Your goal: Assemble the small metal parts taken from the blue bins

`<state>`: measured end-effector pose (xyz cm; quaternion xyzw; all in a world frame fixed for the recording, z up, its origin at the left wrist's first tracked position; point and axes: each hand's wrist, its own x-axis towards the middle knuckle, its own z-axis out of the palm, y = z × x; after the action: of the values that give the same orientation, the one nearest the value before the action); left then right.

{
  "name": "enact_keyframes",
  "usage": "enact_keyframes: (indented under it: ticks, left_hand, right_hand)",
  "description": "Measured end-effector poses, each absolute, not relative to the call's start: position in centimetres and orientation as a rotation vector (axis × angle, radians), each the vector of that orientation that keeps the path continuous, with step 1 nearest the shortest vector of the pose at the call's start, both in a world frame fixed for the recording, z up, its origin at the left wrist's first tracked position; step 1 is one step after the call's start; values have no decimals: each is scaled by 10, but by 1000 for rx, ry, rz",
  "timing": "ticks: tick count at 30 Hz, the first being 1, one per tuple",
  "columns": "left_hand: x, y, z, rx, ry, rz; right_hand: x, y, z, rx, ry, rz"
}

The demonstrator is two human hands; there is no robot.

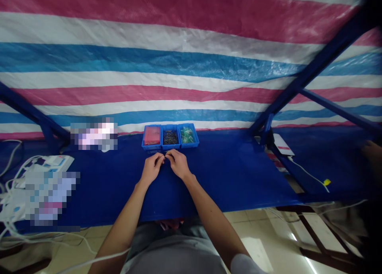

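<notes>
The middle bin (170, 147), a small blue box filled with dark, thin pieces (171, 138), stands on the blue table (229, 174). Touching or just beside it on its left is the red bin (152, 148), blue-walled, with flat red material inside; on its right is the green bin (190, 145), also blue, with green and clear pieces.

Both hands are together just in front of the middle bin, on its near side. The left hand (151, 168) has its fingers curled toward the thumb, and the right hand (178, 163) mirrors it, the fingertips of the two nearly meeting. I cannot tell whether either is pinching something: any piece between them is too small to make out.

The step in hand looks like fine fingertip work on something small, done close to the middle bin rather than inside it. As I judge it, the next move calls for a light, precise pinch, with one hand steadying while the other adjusts. The thin pieces in the middle bin lie in a tangle, so drawing out just one would take some care.
</notes>
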<state>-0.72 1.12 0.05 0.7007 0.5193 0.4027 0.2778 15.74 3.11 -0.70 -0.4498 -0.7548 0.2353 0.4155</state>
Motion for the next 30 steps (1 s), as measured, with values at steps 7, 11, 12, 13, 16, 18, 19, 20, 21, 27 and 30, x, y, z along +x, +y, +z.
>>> enact_keyframes:
  ticks: [7, 11, 12, 13, 16, 18, 19, 20, 21, 27, 30]
  left_hand:
    - [-6, 10, 3, 1902, 1371, 1064]
    - [-5, 10, 3, 1909, 1359, 1052]
    - [-5, 10, 3, 1909, 1357, 1052]
    - [-5, 10, 3, 1908, 1357, 1051]
    - [-5, 10, 2, 1896, 1359, 1057]
    - [-6, 10, 2, 1880, 1374, 1074]
    - [-6, 10, 2, 1875, 1386, 1084]
    - [-6, 10, 2, 1871, 1398, 1094]
    - [-6, 10, 3, 1871, 1411, 1101]
    - [-6, 10, 4, 1872, 1438, 1092]
    - [-6, 10, 4, 1875, 1428, 1085]
  right_hand:
    - [157, 31, -5, -1261, -1954, 505]
    - [155, 31, -7, -1377, -1975, 472]
    - [155, 31, -7, -1394, -1969, 479]
    - [155, 32, -8, -1404, -1961, 490]
    - [157, 32, -7, -1402, -1908, 541]
    - [159, 32, -5, -1352, -1864, 594]
    - [160, 32, -3, -1311, -1844, 626]
    - [161, 32, -2, -1260, -1827, 660]
    - [161, 32, -1, -1207, -1815, 692]
    - [160, 33, -2, -1060, -1863, 742]
    - [160, 33, -3, -1090, -1874, 714]
